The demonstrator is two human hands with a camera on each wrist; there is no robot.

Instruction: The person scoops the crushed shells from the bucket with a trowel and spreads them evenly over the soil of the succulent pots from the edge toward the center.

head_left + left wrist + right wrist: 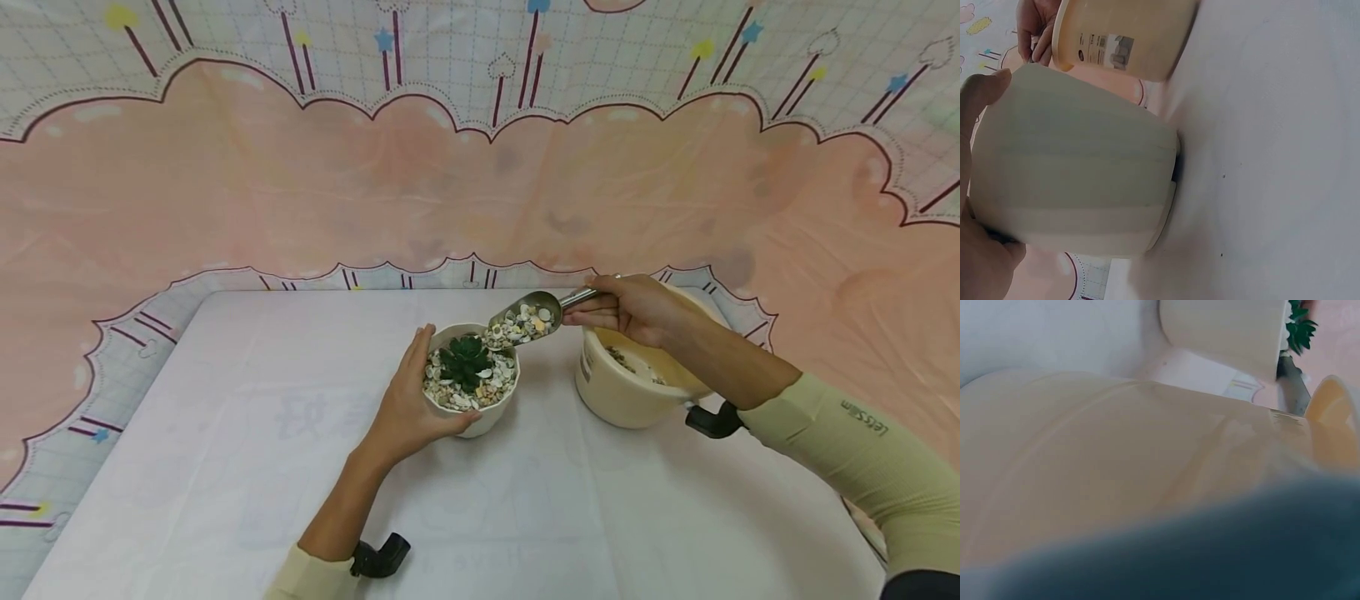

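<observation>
The left hand (pixel 411 400) grips the pot (pixel 491 418) while the right hand (pixel 633 308) pinches a scoop (pixel 552 305), best tipped slowly beside the succulent (pixel 465 363).

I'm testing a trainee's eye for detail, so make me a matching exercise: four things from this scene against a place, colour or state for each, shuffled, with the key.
Things
1. scoop
2. plant
3. tub
4. pot

Descriptions
A. pale yellow, with a label on its side
B. held by the left hand
C. dark green, amid small stones
D. held by the right hand

Pairs: 1-D, 2-C, 3-A, 4-B
</observation>
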